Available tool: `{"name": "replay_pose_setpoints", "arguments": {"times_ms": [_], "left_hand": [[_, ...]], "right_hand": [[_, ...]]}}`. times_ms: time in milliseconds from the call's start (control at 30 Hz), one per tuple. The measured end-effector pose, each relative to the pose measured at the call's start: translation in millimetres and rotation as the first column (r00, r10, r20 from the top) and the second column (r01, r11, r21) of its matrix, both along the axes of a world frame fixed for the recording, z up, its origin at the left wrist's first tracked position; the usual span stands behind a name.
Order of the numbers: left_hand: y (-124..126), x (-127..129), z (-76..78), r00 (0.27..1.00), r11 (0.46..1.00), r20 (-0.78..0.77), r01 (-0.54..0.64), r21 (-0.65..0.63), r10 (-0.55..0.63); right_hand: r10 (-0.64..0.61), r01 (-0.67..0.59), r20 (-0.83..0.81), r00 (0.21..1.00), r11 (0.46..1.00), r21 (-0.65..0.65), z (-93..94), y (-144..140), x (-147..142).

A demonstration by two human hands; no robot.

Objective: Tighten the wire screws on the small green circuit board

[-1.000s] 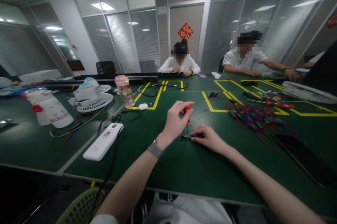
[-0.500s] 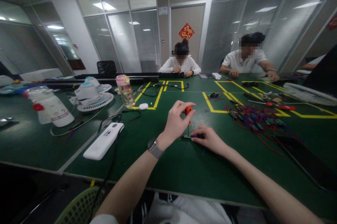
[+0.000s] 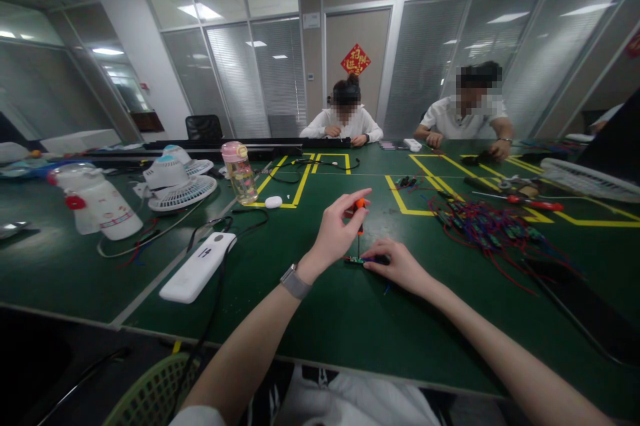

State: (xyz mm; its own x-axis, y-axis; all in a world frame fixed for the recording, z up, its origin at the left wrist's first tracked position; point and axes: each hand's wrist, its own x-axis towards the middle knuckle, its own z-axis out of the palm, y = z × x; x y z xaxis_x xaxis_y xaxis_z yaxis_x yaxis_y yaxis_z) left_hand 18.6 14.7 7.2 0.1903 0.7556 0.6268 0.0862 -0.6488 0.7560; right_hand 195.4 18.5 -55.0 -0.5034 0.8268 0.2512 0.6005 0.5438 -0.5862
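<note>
Near the middle of the green table, my left hand (image 3: 339,229) grips the orange and black handle of a screwdriver (image 3: 360,229) between thumb and fingers. The screwdriver stands upright, its thin shaft reaching down to a small green circuit board (image 3: 354,260) on the tabletop. My right hand (image 3: 397,266) lies low beside it, thumb and fingertips pinching the board's right end, where dark wires show. A short blue wire end sticks out below that hand. My fingers partly cover the board and wires.
A tangle of circuit boards with red and blue wires (image 3: 487,223) lies to the right, near a red-handled screwdriver (image 3: 535,203) and a dark flat panel (image 3: 575,306). Leftward are a white power bank (image 3: 199,268), a pink-lidded bottle (image 3: 239,174), a white fan (image 3: 183,194) and a white bottle (image 3: 103,206). Two people sit opposite.
My left fingers have shifted slightly around the screwdriver handle; my right hand stays on the board. The person at far right has drawn an arm inward to a dark object.
</note>
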Motion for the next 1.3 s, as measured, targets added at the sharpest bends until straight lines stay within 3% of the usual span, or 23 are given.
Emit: {"name": "replay_pose_setpoints", "arguments": {"times_ms": [133, 367, 667, 900, 1100, 1233, 1300], "left_hand": [[-1.5, 0.0, 1.1, 0.999, 1.000, 0.035, 0.024, -0.014, -0.023], [-2.5, -0.1, 2.2, 0.990, 0.988, -0.070, -0.116, 0.101, 0.123], [0.1, 1.3, -0.2, 0.999, 1.000, 0.036, 0.000, -0.018, 0.001], [-3.4, 1.2, 4.0, 0.972, 0.965, -0.047, -0.221, 0.143, 0.230], [-4.0, 2.4, 3.0, 0.993, 0.986, -0.002, -0.121, 0.112, 0.122], [-4.9, 3.3, 1.4, 0.960, 0.947, -0.004, -0.275, 0.168, 0.280], [-6.0, 3.6, 2.0, 0.955, 0.939, -0.027, -0.285, 0.195, 0.296]], "right_hand": [[0.000, 0.000, 0.007, 1.000, 1.000, 0.004, 0.5, -0.4, -0.2], [-0.006, 0.006, -0.020, 1.000, 1.000, 0.008, -3.4, 1.4, 0.5], [-0.003, 0.001, -0.045, 0.999, 0.999, -0.041, -3.9, 2.2, 1.1], [-0.010, 0.007, -0.052, 0.999, 0.999, -0.043, -3.5, 1.5, 0.7], [-0.012, 0.010, -0.049, 0.999, 0.999, -0.047, -1.6, 0.7, 0.3], [-0.019, 0.017, -0.045, 0.999, 0.999, -0.047, -1.3, 0.6, 0.1], [-0.017, 0.015, -0.041, 0.999, 0.999, -0.045, -1.3, 0.6, 0.1]]}}
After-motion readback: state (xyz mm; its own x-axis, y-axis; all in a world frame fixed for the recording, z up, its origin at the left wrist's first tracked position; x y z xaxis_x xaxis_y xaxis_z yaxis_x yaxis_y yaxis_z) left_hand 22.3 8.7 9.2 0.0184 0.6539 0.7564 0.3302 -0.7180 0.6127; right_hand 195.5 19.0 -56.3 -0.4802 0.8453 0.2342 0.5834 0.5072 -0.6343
